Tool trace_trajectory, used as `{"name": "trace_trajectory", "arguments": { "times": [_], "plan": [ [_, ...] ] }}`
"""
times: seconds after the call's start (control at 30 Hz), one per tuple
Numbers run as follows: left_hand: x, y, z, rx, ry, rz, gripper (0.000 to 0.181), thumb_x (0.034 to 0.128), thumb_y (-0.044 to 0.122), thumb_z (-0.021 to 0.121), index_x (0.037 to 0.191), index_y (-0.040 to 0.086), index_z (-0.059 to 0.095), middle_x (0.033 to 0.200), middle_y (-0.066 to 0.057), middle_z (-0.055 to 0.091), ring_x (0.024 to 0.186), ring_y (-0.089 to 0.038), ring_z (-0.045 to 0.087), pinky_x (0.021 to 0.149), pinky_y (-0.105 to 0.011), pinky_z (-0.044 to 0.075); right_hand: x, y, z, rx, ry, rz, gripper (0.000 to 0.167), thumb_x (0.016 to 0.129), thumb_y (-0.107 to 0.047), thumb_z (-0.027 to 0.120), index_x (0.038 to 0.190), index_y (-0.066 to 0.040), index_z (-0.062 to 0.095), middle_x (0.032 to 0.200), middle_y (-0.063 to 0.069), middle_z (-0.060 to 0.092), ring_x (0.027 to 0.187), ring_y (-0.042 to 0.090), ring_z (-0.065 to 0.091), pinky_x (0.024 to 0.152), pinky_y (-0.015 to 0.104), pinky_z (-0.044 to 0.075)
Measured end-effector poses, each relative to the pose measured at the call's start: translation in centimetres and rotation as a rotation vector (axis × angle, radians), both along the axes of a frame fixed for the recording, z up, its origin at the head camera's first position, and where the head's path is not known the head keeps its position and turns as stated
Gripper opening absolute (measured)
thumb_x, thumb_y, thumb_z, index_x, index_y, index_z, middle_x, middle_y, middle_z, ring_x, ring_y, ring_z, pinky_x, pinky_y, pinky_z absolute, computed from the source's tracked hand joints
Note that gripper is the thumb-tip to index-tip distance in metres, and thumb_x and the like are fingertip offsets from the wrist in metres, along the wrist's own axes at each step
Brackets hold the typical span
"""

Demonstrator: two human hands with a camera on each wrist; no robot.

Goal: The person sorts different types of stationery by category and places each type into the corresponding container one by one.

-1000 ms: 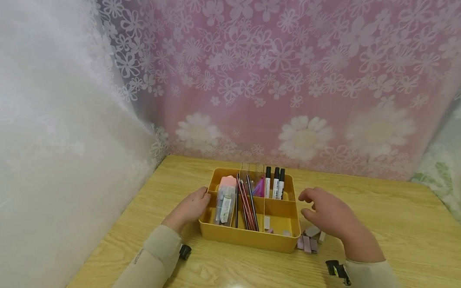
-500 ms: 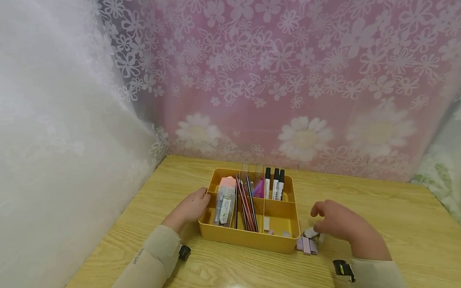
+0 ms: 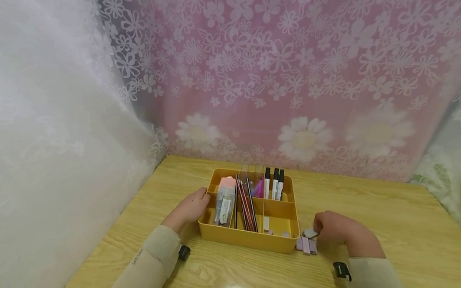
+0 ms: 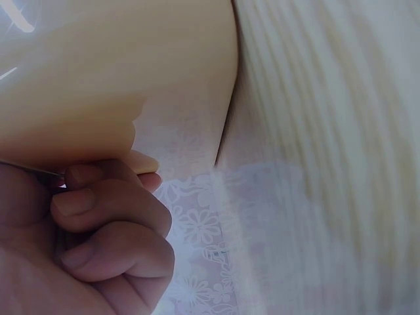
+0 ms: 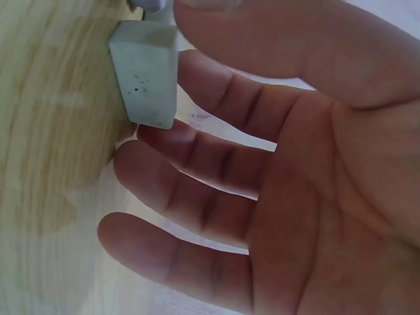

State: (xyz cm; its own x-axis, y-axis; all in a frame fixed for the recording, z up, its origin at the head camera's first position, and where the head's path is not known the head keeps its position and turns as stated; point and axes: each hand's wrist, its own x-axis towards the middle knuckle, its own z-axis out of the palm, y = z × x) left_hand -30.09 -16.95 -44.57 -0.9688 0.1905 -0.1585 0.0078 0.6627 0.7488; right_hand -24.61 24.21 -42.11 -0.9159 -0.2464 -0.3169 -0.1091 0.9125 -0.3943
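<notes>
A yellow divided desk tray [image 3: 245,239] stands on the table. My left hand [image 3: 191,204] holds its left wall; in the left wrist view the curled fingers [image 4: 134,249] meet the tray's edge. Right of the tray, my right hand [image 3: 337,228] reaches down to several loose erasers. In the right wrist view a white block eraser [image 5: 146,75] stands beside the index and middle fingertips, and the thumb lies above it; the fingers are only loosely bent. A whitish rounded eraser [image 3: 309,233] shows by the fingertips, with pinkish erasers [image 3: 306,245] in front of it.
In the tray are a clear container with a peach top [image 3: 225,202], several pencils [image 3: 247,205], black-capped markers [image 3: 275,185], a purple piece [image 3: 258,188], clear ruler-like pieces and small erasers [image 3: 266,224]. A floral curtain [image 3: 307,100] hangs behind the table [image 3: 208,273].
My right hand has moved right and down from beside the tray's wall to the loose erasers, its fingers drawing closer together. The left hand stays on the tray.
</notes>
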Motion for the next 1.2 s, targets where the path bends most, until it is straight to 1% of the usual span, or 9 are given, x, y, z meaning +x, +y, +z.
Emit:
{"name": "trace_trajectory", "arguments": {
  "times": [0.23,0.4,0.6,0.8,0.93,1.07,1.2],
  "plan": [
    [0.0,0.2,0.5,0.001,-0.005,0.005,0.051,0.1106,0.034,0.031,0.150,0.003,0.041,0.145,-0.015,0.052,0.133,-0.033,0.049,0.111,-0.056,0.036,-0.3,0.3,-0.3,0.020,-0.010,-0.014,0.030,0.071,-0.003,0.078,0.089,-0.010,0.055,0.080,0.006,0.051,0.073,0.022,0.047,0.061,0.035,0.035],
    [0.1,0.2,0.6,0.009,-0.005,-0.007,0.051,0.1106,0.033,0.030,0.149,0.002,0.041,0.144,-0.016,0.053,0.132,-0.033,0.050,0.110,-0.056,0.037,-0.4,0.6,-0.3,-0.008,-0.001,0.006,0.026,0.074,0.000,0.073,0.089,-0.009,0.053,0.080,0.005,0.051,0.072,0.022,0.047,0.061,0.034,0.035],
    [0.1,0.2,0.5,-0.001,0.012,-0.021,0.050,0.1104,0.032,0.031,0.148,0.002,0.043,0.142,-0.015,0.054,0.131,-0.033,0.051,0.109,-0.056,0.039,-0.4,0.6,0.0,-0.024,0.005,0.002,0.019,0.079,0.001,0.068,0.090,-0.008,0.055,0.081,0.005,0.052,0.072,0.022,0.048,0.061,0.035,0.038],
    [0.0,0.1,0.5,0.000,0.014,-0.028,0.050,0.1105,0.031,0.030,0.147,0.001,0.043,0.141,-0.015,0.055,0.129,-0.032,0.052,0.108,-0.055,0.040,-0.1,0.6,0.9,-0.024,0.092,0.039,0.010,0.083,-0.006,0.065,0.087,-0.010,0.057,0.078,0.003,0.051,0.071,0.020,0.047,0.062,0.035,0.037],
    [-0.1,0.1,0.5,0.006,0.010,-0.028,0.050,0.1105,0.032,0.030,0.148,0.001,0.043,0.141,-0.015,0.054,0.129,-0.031,0.052,0.108,-0.054,0.040,0.1,0.6,1.5,-0.064,0.134,0.049,0.012,0.086,-0.011,0.067,0.086,-0.010,0.055,0.075,0.002,0.049,0.068,0.019,0.045,0.060,0.034,0.036],
    [-0.1,0.0,0.2,0.009,-0.001,-0.016,0.051,0.1104,0.033,0.031,0.149,0.002,0.042,0.142,-0.015,0.054,0.131,-0.032,0.051,0.109,-0.055,0.039,0.2,0.4,2.1,-0.101,0.168,0.054,0.012,0.087,-0.012,0.066,0.086,-0.011,0.054,0.075,0.002,0.049,0.065,0.018,0.044,0.058,0.034,0.036],
    [-0.1,0.0,0.0,0.004,-0.008,0.000,0.051,0.1105,0.034,0.031,0.150,0.004,0.042,0.144,-0.014,0.053,0.132,-0.032,0.050,0.110,-0.055,0.037,0.4,-0.2,2.8,-0.106,0.239,0.066,0.009,0.087,-0.012,0.063,0.088,-0.012,0.054,0.078,0.002,0.050,0.066,0.017,0.043,0.061,0.035,0.037]
  ]
}}
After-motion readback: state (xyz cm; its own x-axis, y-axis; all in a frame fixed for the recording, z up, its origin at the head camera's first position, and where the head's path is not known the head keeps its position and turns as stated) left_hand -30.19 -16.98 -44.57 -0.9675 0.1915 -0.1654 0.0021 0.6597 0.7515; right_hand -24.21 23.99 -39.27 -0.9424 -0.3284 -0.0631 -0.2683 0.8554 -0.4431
